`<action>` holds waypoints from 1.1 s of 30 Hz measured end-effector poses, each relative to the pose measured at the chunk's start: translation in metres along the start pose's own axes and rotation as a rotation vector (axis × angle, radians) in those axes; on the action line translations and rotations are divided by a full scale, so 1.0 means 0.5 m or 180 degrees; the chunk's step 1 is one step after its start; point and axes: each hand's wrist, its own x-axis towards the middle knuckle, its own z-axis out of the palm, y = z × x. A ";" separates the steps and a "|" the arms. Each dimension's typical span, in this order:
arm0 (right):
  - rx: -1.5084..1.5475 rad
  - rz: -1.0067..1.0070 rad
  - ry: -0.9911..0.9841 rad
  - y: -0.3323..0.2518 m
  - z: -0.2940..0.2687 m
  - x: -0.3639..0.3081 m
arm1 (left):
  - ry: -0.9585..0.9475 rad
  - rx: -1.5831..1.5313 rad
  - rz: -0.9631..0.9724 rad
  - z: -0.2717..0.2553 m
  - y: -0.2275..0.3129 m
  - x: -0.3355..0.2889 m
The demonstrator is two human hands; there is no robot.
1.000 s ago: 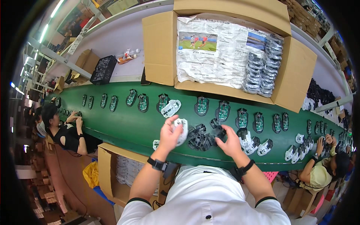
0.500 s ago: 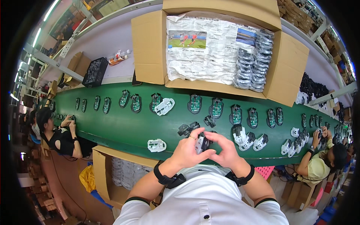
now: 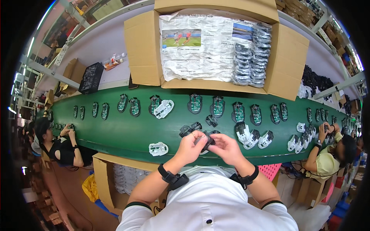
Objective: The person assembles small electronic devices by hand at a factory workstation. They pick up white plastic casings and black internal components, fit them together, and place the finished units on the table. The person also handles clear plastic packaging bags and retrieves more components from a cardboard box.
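Both of my hands meet over the near side of the green bench [image 3: 127, 133]. Between their fingers sits a dark plastic mouse part [image 3: 209, 143], partly covered by the fingertips. My left hand [image 3: 189, 148] grips it from the left, thumb on top; my right hand [image 3: 228, 148] pinches it from the right. A sliver of something white shows below the fingers, and I cannot tell whether it is joined to the part. Just beyond lie loose black plastic pieces [image 3: 211, 120]. White mouse shells [image 3: 246, 135] with black pieces rest right of my hands; a lone white shell [image 3: 158, 149] lies left.
A row of mouse bases with green circuit boards [image 3: 195, 104] runs along the bench. Behind it stands an open cardboard box [image 3: 142, 57] with newspaper and stacked wrapped items [image 3: 243, 65]. Another box [image 3: 104, 181] is below left. Co-workers sit left [image 3: 63, 148] and right [image 3: 327, 154].
My hands have drawn closer around the held part, and it has turned, so its dark side shows rather than the pale one. The whole view has shifted slightly.
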 end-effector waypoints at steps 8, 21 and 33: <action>0.0079 0.0796 -0.0060 -0.025 -0.029 0.004 | -0.0119 -0.1301 -0.0373 0.020 -0.056 0.028; 0.2421 0.1748 0.0686 -0.014 -0.094 -0.008 | -0.1498 0.4077 0.1271 0.029 -0.186 0.107; -0.3857 0.0211 0.0807 0.115 -0.169 0.052 | -0.0496 0.4328 0.1322 -0.271 -0.219 0.027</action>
